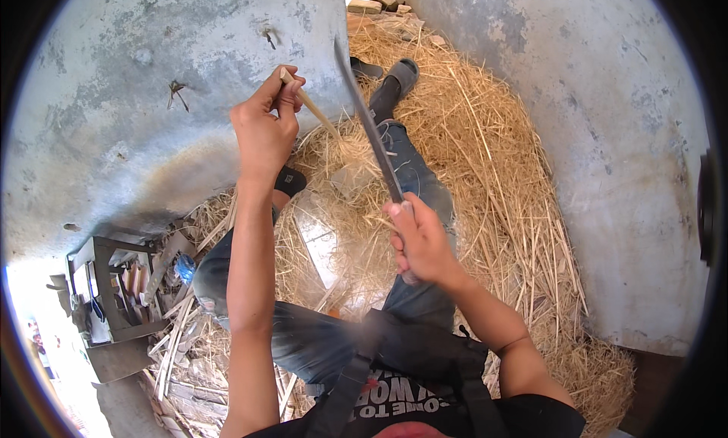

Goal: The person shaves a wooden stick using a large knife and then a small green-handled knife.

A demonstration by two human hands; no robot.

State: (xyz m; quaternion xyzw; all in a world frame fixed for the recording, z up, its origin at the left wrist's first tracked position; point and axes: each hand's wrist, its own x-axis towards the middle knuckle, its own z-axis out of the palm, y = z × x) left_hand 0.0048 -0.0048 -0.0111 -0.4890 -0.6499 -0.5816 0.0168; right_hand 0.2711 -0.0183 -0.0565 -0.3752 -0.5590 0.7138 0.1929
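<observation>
My left hand (267,123) is raised in front of the left wall, its fingers closed around the upper end of a thin pale wooden stick (317,113). The stick slants down to the right, and its lower end points at the straw. In my right hand (423,241) I grip the handle of a long dark-bladed machete (369,123). Its blade points up and away, tilted a little left, and passes to the right of the stick with a gap between them. Both hands are above my bent legs.
Shavings and straw (485,157) cover the floor around my legs. Long split strips (178,339) lie at the lower left, near a dark wooden rack (114,294) holding tools. Grey plastered walls (182,51) stand on both sides. Wood pieces (379,0) lie at the far end.
</observation>
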